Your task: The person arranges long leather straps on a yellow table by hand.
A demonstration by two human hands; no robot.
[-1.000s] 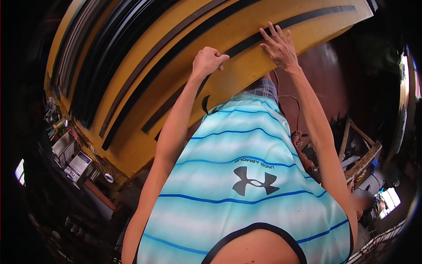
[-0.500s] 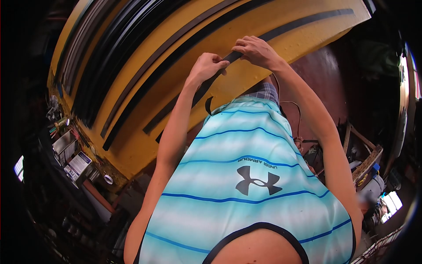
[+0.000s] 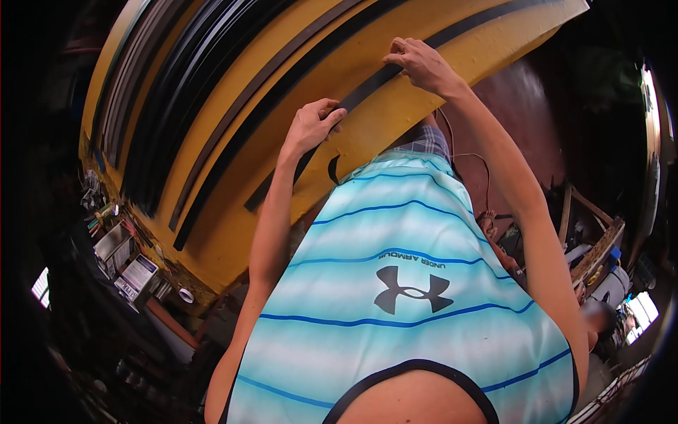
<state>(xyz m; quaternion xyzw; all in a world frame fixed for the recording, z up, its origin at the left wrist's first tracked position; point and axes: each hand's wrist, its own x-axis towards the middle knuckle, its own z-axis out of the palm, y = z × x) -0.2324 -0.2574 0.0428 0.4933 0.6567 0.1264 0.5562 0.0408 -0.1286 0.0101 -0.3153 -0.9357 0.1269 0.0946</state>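
A long flat black strip lies along the yellow table, running between my two hands and on toward the upper right. My left hand is closed around it, thumb and fingers pinching its edges near the table's front side. Farther up the strip, my right hand has its thumb and bent fingers pinched on it. Below my left wrist a dark strip end continues toward the lower left, partly hidden by my forearm. A short curled black piece hangs at the table's front edge.
On the yellow table, several dark strips lie side by side beyond my hands, with a brown one among them. Boxes and papers stand at the lower left. A wooden frame and another person are at the right.
My hands have moved farther apart along the strip: the left toward the lower left, the right upward. More of the strip shows between them, lying flatter. The view has shifted slightly.
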